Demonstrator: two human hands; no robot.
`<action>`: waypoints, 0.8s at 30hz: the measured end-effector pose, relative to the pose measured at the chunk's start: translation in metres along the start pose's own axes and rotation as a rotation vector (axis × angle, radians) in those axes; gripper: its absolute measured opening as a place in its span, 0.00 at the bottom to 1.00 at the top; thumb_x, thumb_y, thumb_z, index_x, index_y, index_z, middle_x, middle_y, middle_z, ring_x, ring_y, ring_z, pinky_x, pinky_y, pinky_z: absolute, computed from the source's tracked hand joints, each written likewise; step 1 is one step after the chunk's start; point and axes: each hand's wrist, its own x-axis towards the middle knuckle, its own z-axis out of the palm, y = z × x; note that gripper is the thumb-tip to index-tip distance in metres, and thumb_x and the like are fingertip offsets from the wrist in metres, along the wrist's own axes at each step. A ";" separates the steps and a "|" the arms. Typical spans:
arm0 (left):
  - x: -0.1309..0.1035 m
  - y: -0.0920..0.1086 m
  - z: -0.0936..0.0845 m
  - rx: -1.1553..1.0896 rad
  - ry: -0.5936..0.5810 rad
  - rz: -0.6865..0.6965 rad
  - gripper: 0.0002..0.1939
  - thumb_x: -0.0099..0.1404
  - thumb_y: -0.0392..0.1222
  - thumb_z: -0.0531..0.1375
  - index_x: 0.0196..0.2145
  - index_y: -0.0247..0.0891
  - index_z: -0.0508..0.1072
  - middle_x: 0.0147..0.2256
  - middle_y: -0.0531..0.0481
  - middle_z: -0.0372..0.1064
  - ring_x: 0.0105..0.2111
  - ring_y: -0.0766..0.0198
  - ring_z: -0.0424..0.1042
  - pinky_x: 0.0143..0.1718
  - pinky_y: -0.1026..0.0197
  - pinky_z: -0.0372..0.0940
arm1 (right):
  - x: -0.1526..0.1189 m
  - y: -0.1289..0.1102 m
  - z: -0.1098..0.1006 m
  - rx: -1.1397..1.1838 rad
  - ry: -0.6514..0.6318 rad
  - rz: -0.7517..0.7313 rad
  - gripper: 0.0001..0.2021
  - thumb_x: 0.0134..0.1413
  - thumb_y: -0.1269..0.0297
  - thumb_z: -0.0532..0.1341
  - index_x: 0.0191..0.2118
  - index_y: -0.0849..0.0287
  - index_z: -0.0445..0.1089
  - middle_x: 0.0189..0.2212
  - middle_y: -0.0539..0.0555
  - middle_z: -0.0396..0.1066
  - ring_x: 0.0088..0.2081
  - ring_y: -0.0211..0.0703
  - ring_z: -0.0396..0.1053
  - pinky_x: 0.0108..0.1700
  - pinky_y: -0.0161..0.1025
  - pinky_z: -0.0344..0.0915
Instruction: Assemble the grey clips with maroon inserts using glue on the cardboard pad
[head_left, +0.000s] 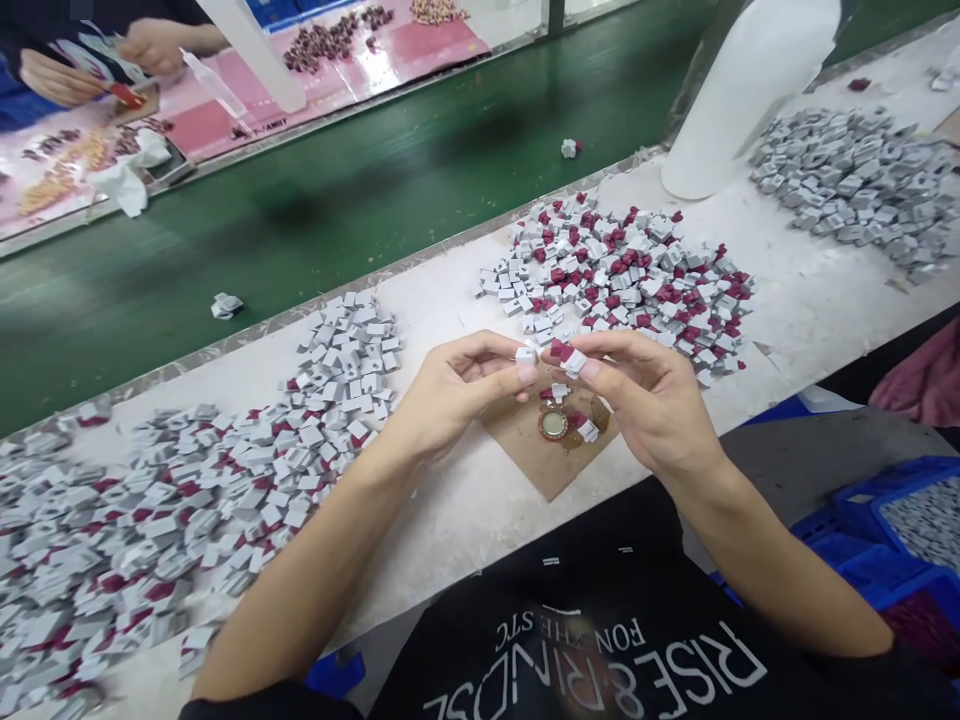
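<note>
My left hand (480,385) pinches a small light-grey plastic piece (526,356) between thumb and forefinger. Close beside it, my right hand (645,390) grips a grey and maroon plastic piece (571,358) in its fingertips. The two pieces nearly meet; whether they touch is unclear. Below the hands lies a brown cardboard square (551,475) bearing a round bottle cap (553,424) with something pale and wet-looking inside. Two more grey and maroon pieces, one (586,430) right of the cap and another (559,393) above it, rest there too.
A mixed grey and maroon pile (622,270) lies beyond my hands, another large pile (150,530) at left. Grey pieces (862,180) are heaped at far right by a white tube (750,100). A green conveyor belt (360,190) separates me from a co-worker's hands (154,48). Blue crates (862,560) stand lower right.
</note>
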 end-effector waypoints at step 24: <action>0.014 0.016 -0.014 0.181 -0.146 -0.021 0.14 0.60 0.47 0.82 0.38 0.39 0.86 0.34 0.47 0.86 0.35 0.59 0.85 0.40 0.58 0.80 | 0.033 -0.002 -0.004 0.037 -0.282 0.112 0.06 0.64 0.61 0.78 0.46 0.50 0.90 0.45 0.54 0.89 0.46 0.49 0.88 0.49 0.45 0.86</action>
